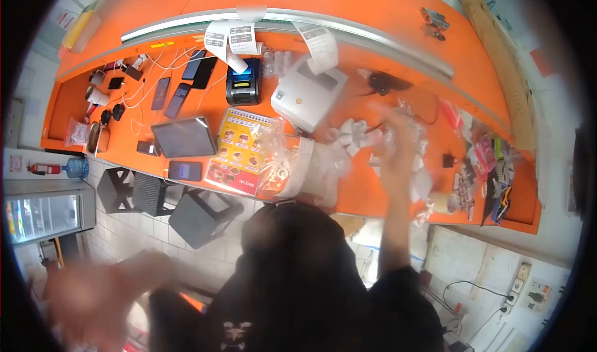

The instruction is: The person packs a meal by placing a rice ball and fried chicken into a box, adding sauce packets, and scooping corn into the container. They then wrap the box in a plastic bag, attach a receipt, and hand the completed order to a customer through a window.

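Note:
My right hand (400, 139) reaches over the orange counter, its fingers smeared by motion. It is nearest to a pile of crumpled white paper or plastic pieces (355, 137); whether it touches or holds any of them cannot be told. Low at the left, away from the counter, my left hand (90, 302) is a large blur, and its fingers cannot be made out. Between the two arms, a clear plastic bag of small items (276, 165) and a translucent bag (318, 175) lie at the counter's front edge.
A white label printer (309, 94) and a black printer (243, 84) stand behind the bags. To the left lie a tablet (184, 137), a yellow-and-red spiral menu (239, 150) and several phones (185, 171). Packets and tools (488, 165) crowd the right end. Dark stools (200, 215) stand in front.

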Demonstrator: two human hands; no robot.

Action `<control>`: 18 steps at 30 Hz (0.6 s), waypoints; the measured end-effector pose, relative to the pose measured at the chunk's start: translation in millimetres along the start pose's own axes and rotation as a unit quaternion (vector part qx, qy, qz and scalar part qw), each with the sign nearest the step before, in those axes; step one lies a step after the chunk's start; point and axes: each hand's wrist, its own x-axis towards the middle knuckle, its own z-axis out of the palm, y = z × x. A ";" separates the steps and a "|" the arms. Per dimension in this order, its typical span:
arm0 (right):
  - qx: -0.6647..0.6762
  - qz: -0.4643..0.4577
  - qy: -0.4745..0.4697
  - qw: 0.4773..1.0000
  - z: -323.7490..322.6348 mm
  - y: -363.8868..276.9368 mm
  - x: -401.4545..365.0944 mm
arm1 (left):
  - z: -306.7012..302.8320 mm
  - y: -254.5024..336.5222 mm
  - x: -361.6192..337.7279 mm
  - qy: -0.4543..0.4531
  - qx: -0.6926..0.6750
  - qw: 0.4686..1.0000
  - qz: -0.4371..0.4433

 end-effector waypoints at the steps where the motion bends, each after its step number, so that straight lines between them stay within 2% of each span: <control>1: 0.094 0.083 -0.046 0.991 32.2 37.5 -22.9 | 61.5 -29.8 -92.1 -0.009 -0.005 1.000 -0.001; 2: 0.096 0.080 -0.060 0.990 63.7 72.8 -52.9 | 10.4 -18.2 -120.0 -0.144 0.070 0.924 -0.347; 3: 0.096 0.077 -0.075 0.990 87.6 98.1 -80.1 | 8.9 -21.4 -179.3 -0.258 0.142 0.709 -0.640; 4: 0.098 0.083 -0.071 0.989 101.6 109.7 -100.5 | -16.0 -50.1 -241.6 -0.424 0.099 0.682 -0.587; 5: 0.034 0.069 -0.118 0.990 111.9 115.8 -121.1 | -31.8 -49.3 -305.8 -0.409 0.185 0.642 -0.622; 6: -0.029 0.055 -0.166 0.984 120.2 119.1 -140.0 | -56.4 -49.0 -352.8 -0.467 0.221 0.610 -0.601; 8: -0.048 0.066 -0.188 0.979 135.4 123.0 -168.8 | -66.2 -39.7 -406.2 -0.500 0.224 0.663 -0.510; 10: -0.066 0.080 -0.211 0.972 144.4 125.5 -185.5 | -64.9 -30.1 -428.1 -0.507 0.253 0.645 -0.514; 12: -0.106 0.042 -0.215 0.970 152.5 130.8 -201.0 | -80.0 -22.8 -448.6 -0.514 0.279 0.623 -0.519; 14: -0.152 0.045 -0.211 0.964 167.6 142.1 -219.7 | -108.5 -18.1 -469.3 -0.619 0.410 0.584 -0.328; 15: -0.154 0.044 -0.211 0.964 169.7 145.3 -224.4 | -86.9 -20.7 -447.9 -0.613 0.342 0.607 -0.374; 16: -0.156 0.042 -0.212 0.964 171.4 147.6 -228.4 | -82.5 -20.5 -445.1 -0.617 0.340 0.601 -0.377; 18: -0.165 0.034 -0.194 0.967 168.6 145.8 -226.5 | -82.2 -18.3 -443.6 -0.550 0.337 0.625 -0.440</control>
